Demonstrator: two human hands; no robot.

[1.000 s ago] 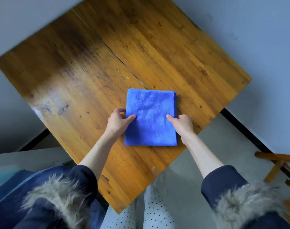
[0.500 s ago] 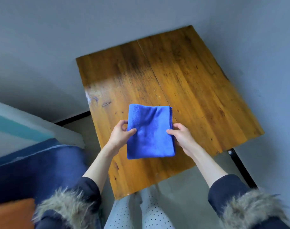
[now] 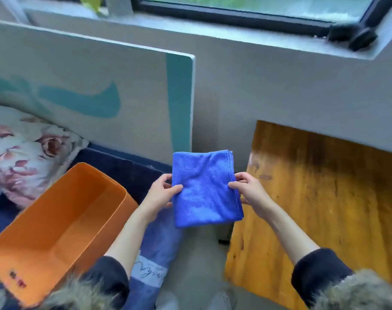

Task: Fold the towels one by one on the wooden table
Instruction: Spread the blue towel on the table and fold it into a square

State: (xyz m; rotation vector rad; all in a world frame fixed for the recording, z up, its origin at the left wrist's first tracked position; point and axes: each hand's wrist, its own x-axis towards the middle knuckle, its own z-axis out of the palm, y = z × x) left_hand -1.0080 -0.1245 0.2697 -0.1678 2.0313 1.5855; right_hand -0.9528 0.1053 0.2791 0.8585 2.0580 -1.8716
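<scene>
A folded blue towel (image 3: 205, 189) hangs in the air between my hands, left of the wooden table (image 3: 324, 198) and off its surface. My left hand (image 3: 160, 194) pinches the towel's left edge, thumb on top. My right hand (image 3: 249, 193) pinches the right edge, where the stitched hem shows. The towel is a neat rectangle of several layers. The table's top shows no other towel in view.
An orange plastic bin (image 3: 61, 227), with nothing inside it, stands at the lower left on a dark blue bed (image 3: 128, 171). A floral pillow (image 3: 27, 153) and a white-and-teal headboard (image 3: 101, 97) lie behind it. A window ledge (image 3: 235, 34) runs along the top.
The folded towel was lifted off the table and carried left, clear of the table's edge. My head turned left, so the orange bin and bed came into view.
</scene>
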